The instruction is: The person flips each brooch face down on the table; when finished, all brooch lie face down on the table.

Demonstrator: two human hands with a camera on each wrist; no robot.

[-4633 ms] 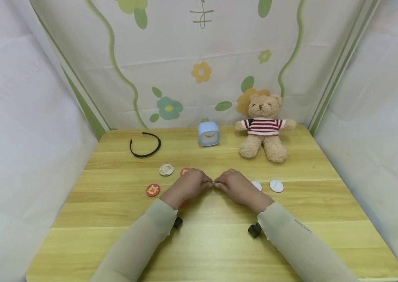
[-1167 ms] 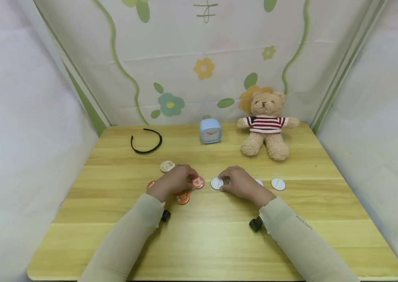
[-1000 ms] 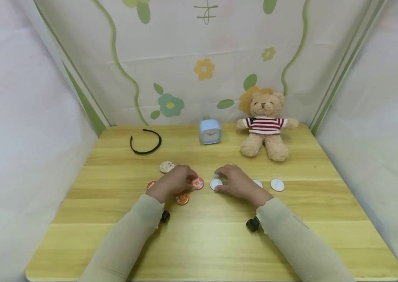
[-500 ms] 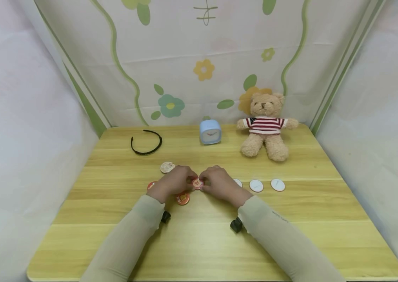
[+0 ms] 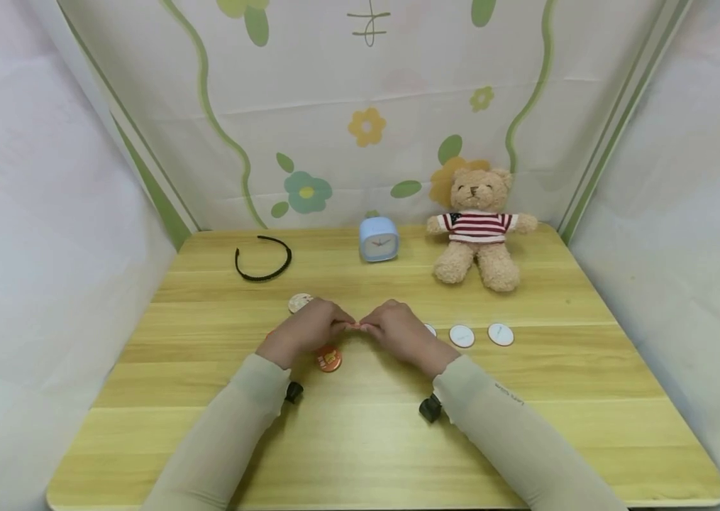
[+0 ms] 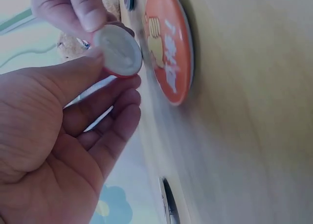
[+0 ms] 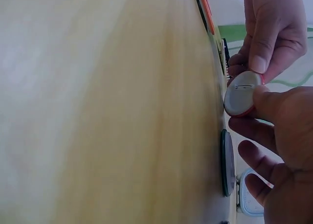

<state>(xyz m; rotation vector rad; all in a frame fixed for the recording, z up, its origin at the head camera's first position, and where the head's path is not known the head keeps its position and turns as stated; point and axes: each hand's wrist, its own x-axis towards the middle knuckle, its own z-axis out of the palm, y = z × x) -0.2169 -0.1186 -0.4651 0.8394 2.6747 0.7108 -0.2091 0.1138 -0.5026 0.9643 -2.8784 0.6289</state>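
Both hands pinch one red-rimmed button badge between thumbs and fingertips, just above the table. In the left wrist view this badge (image 6: pixel 117 50) shows its white back; a pin is visible across it in the right wrist view. My left hand (image 5: pixel 311 330) grips its left edge and my right hand (image 5: pixel 401 333) its right edge. Below the left hand lies an orange badge (image 5: pixel 330 358), picture side up. A cream patterned badge (image 5: pixel 299 303) is partly covered by the left hand, and a red one beside that wrist is nearly hidden.
Right of the right hand, white-backed badges (image 5: pixel 462 336) lie in a row, the nearest partly covered. Along the back stand a blue alarm clock (image 5: pixel 379 239) and a teddy bear (image 5: pixel 477 231). A black headband (image 5: pixel 264 259) lies at the back left of the wooden table (image 5: pixel 366 447).
The right hand has left a white-backed badge and moved left to the red badge at the left hand. Between them the hands have raised and tipped that badge off the table.
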